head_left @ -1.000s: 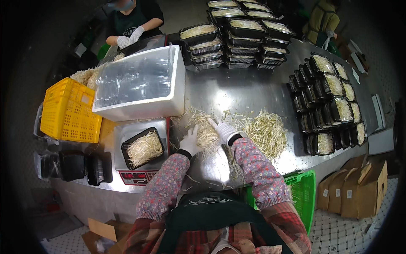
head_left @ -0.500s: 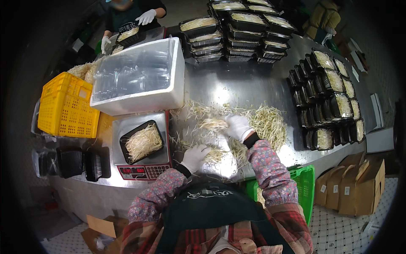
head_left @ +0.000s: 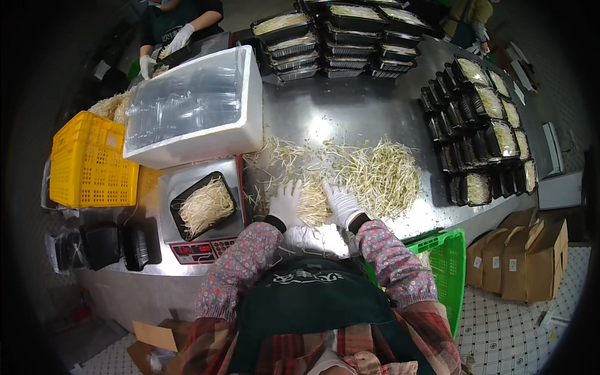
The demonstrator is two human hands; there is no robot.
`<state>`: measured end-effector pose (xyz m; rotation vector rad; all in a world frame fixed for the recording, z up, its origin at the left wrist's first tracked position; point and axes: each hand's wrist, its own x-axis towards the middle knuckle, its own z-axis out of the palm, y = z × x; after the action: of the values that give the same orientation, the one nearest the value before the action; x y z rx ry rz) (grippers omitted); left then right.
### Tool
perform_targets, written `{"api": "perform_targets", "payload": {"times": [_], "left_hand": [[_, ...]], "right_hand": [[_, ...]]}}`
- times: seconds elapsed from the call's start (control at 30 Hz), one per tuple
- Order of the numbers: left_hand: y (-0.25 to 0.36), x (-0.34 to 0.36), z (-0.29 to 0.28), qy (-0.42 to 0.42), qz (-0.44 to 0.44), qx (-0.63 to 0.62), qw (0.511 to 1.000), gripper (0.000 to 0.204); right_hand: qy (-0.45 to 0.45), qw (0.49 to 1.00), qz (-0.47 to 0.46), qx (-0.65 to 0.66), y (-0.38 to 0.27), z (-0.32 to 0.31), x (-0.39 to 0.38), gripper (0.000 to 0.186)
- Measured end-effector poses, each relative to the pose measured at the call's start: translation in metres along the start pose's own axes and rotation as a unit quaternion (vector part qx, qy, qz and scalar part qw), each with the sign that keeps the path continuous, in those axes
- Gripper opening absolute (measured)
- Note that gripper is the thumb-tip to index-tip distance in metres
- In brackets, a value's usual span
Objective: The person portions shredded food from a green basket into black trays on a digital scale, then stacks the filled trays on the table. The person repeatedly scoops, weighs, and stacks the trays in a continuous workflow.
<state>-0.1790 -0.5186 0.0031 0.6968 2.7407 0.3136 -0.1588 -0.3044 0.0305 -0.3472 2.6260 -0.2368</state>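
Hands, two: the left hand (head_left: 286, 204) and right hand (head_left: 342, 205), both covered by white gloves, fingers outstretched, palms held apart. Sprouts, one small bunch (head_left: 313, 203), pale and stringy, laid on the table between the hands and bordered by both. Sprouts, one larger heap (head_left: 387, 178), loose and tangled, spread beside the right hand. Table, one (head_left: 300, 112), of shiny metal, strewn with stray strands. Scale, one (head_left: 222, 229), red-edged with a flat metal plate, set left of the left hand; on it, one black plastic tray (head_left: 178, 220), filled with sprouts. Crate, one, green plastic (head_left: 453, 269), partly hidden by the right sleeve (head_left: 397, 262), which is flower-patterned. Box, one, white foam (head_left: 194, 150), packed with clear plastic; the table behind is partly blocked by it. Crate, one, yellow, perforated (head_left: 94, 165). Filled trays, two stacked groups: one at the far edge (head_left: 350, 47), one at right (head_left: 490, 131). Other workers, two, partly seen beyond the table.
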Motion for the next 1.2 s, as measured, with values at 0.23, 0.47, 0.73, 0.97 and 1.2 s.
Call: {"api": "perform_targets", "payload": {"times": [0.23,0.47,0.73,0.97,1.2], "left_hand": [[-0.01,0.006,0.003,0.012,0.036,-0.09,0.995,0.041],[-0.01,-0.035,-0.019,0.078,0.095,-0.026,0.992,0.039],[0.007,-0.048,-0.003,0.095,0.008,-0.023,0.995,0.088],[-0.006,-0.091,0.047,0.13,-0.133,-0.593,0.783,0.075],[-0.001,-0.094,0.07,0.132,-0.096,-0.556,0.815,0.067]], "right_hand": [[0.097,0.992,-0.058,0.052,0.028,0.029,0.019,0.028],[0.204,0.976,0.011,0.072,0.082,-0.037,-0.015,0.028],[0.076,0.989,-0.053,0.119,0.019,0.013,0.022,0.066],[0.117,0.984,-0.028,0.134,-0.002,0.002,0.02,0.113],[0.232,0.97,-0.018,0.063,-0.06,0.05,0.02,0.1]]}}
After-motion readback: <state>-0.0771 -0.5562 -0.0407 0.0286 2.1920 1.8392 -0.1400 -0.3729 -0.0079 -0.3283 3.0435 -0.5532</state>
